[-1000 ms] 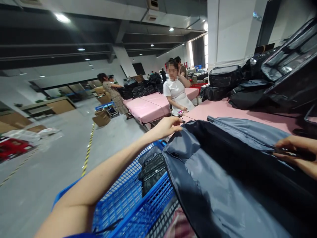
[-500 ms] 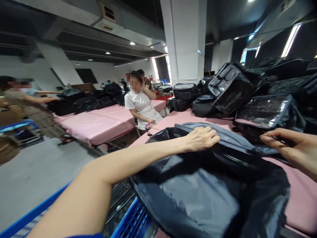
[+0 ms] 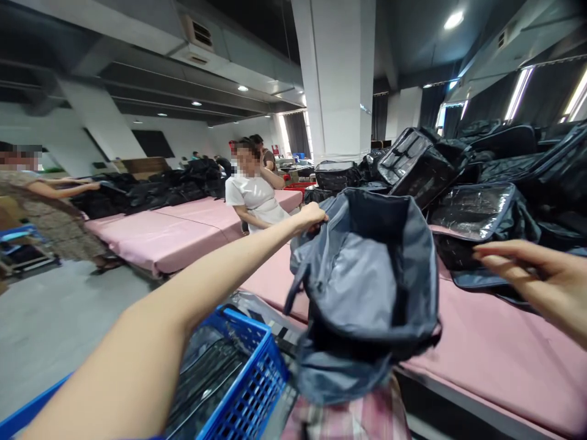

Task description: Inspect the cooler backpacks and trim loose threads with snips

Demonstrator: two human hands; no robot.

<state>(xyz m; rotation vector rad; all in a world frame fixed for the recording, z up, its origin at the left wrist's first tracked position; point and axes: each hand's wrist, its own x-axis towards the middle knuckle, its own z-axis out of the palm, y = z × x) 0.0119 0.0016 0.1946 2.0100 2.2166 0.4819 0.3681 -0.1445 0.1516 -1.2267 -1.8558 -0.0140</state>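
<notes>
My left hand reaches forward, its fingers closed on the upper left edge of a black bag. The bag hangs with its mouth towards me, showing the grey lining and dark side walls. A loose flap droops below its lower edge. At the right, apart from the bag, my right hand is raised with thumb and forefinger pinched together. What they hold, if anything, I cannot make out.
Black bags with clear panels are piled on the pink-covered table at the right. A blue plastic basket holding dark bags stands below left. Across from me is a person in white; another person works at the far left.
The bag has been lifted and turned, with its opening now facing me more upright. My left hand has moved left and up with its edge. The blue basket shows more.
</notes>
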